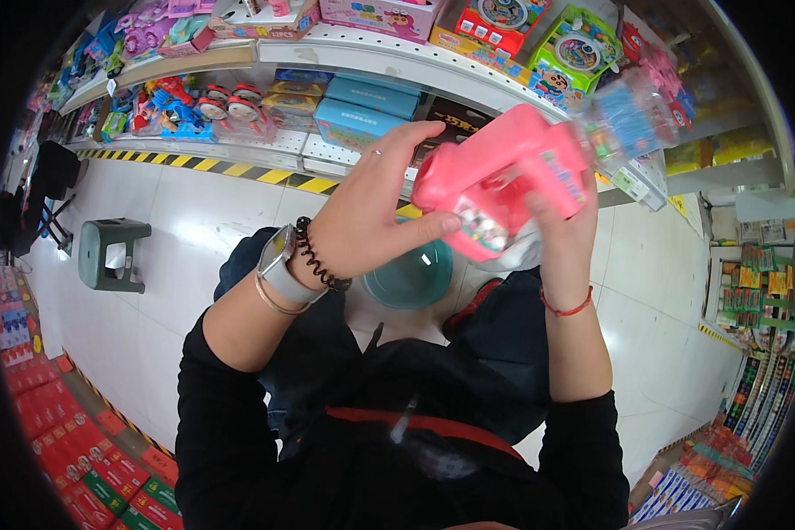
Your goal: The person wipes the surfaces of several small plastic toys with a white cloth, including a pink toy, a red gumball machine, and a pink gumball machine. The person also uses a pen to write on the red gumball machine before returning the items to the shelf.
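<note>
A pink plastic toy dispenser (490, 152) with a clear bottle-like top (626, 119) is held tilted in front of me, its top end blurred. My right hand (563, 225) grips its body from the near side, thumb on the front. A crumpled white cloth-like piece (527, 248) shows beneath the toy by that hand. My left hand (377, 199) is around the base end. Its thumb lies on the lower edge, while the index finger stretches past the toy; the other fingers are mostly hidden. Below, between my feet, a teal plastic basin (407, 275) rests on the floor.
Shelves (371, 50) ahead carry boxed toys, with blue boxes (361, 112) on the lower level. A green plastic stool (112, 255) stands on the tiled floor at left. Red packages (73, 457) lie at lower left. Stationery-like goods (765, 391) line the right.
</note>
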The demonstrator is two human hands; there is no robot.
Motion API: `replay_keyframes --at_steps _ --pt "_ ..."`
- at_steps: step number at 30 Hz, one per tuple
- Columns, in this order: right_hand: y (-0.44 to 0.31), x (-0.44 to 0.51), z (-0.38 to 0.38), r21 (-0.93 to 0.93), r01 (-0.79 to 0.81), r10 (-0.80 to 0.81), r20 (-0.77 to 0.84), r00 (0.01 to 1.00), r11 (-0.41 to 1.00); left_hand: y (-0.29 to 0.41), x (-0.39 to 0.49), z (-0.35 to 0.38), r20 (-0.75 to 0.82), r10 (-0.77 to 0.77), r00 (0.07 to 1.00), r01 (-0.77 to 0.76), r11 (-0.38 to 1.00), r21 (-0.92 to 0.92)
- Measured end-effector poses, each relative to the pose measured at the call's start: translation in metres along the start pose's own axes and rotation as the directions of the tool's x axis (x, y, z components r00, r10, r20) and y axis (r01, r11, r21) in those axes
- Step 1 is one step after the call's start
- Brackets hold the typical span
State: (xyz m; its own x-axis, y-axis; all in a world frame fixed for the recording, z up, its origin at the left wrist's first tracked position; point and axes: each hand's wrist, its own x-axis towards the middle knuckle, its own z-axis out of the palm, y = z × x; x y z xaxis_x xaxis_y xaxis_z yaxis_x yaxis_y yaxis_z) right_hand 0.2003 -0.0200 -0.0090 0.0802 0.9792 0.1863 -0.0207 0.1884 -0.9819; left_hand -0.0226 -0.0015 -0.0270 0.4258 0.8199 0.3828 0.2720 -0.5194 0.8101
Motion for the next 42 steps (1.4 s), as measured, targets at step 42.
replay_keyframes --at_steps 42 --pt "0.002 -0.014 0.006 0.024 0.078 -0.082 0.267 0.960 0.997 -0.005 -0.013 0.043 0.341 -0.097 0.935 0.264 -0.453 -0.852"
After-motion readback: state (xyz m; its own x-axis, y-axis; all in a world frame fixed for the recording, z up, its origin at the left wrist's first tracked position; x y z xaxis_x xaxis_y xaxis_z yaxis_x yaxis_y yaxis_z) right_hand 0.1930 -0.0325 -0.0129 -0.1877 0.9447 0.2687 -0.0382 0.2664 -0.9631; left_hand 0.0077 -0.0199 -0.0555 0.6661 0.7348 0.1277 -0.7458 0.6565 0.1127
